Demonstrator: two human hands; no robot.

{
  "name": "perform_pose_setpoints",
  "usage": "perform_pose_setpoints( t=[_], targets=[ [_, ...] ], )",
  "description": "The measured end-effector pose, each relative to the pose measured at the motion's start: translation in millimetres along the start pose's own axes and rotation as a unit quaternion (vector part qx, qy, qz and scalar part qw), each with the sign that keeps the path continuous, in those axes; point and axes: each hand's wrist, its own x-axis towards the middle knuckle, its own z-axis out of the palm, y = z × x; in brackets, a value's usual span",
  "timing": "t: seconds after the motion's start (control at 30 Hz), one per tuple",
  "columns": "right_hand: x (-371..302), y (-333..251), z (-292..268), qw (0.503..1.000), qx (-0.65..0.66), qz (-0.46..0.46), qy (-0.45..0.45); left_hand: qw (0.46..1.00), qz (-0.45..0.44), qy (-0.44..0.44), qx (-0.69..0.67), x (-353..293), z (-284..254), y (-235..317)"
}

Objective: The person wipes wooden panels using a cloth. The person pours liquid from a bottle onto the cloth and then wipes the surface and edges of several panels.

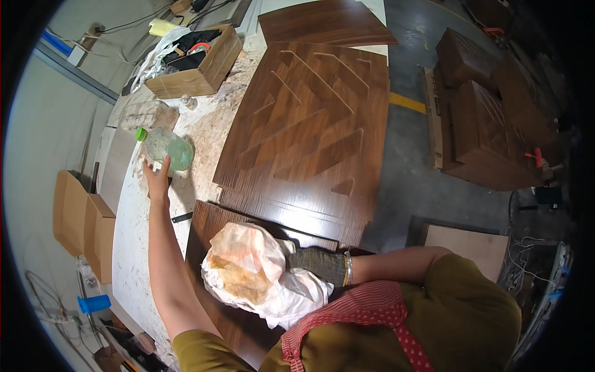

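My bare left hand [157, 180] reaches out over the bench, with thumb and fingers spread at the near side of a clear plastic bottle [168, 149]. The bottle has a green cap and pale greenish liquid in it. My thumb overlaps its lower part; I cannot tell how firmly it touches. In a dark glove, my right hand [319, 265] grips a bunched white cloth [248, 266] with orange-brown stains, close to my body. Folds of the cloth hide the fingertips. Under the cloth lies a dark brown wood-grain panel [207, 239].
Ahead are a large brown panel with carved grooves [297, 124] and another brown panel [322, 23]. On the stained white bench [139, 248] stands a cardboard box [217, 65] of odds and ends. Brown panel stacks [489, 136] stand on the floor at right. An open carton [96, 229] sits left.
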Motion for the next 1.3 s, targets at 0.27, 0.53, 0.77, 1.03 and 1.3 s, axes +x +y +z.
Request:
perform_pose_setpoints(
  t=[0.27, 0.53, 0.77, 1.03, 1.3],
  targets=[
    [-107, -112, -66, 0.941, -0.157, -0.116, 0.277, 0.9, 0.38, -0.099, 0.188, -144, 50, 56],
    [-163, -215, -99, 0.477, -0.791, -0.271, 0.27, 0.836, 0.414, -0.084, 0.35, -200, 153, 54],
    [-72, -164, -56, 0.525, -0.84, -0.126, 0.057, 0.819, 0.412, -0.106, 0.384, -197, 163, 49],
    [-113, -217, -75, 0.649, -0.739, -0.052, 0.174, 0.818, 0.413, -0.09, 0.391, -198, 161, 44],
    [-91, -186, -106, 0.797, -0.603, -0.032, -0.021, 0.833, 0.409, -0.109, 0.357, -196, 167, 50]
  ],
)
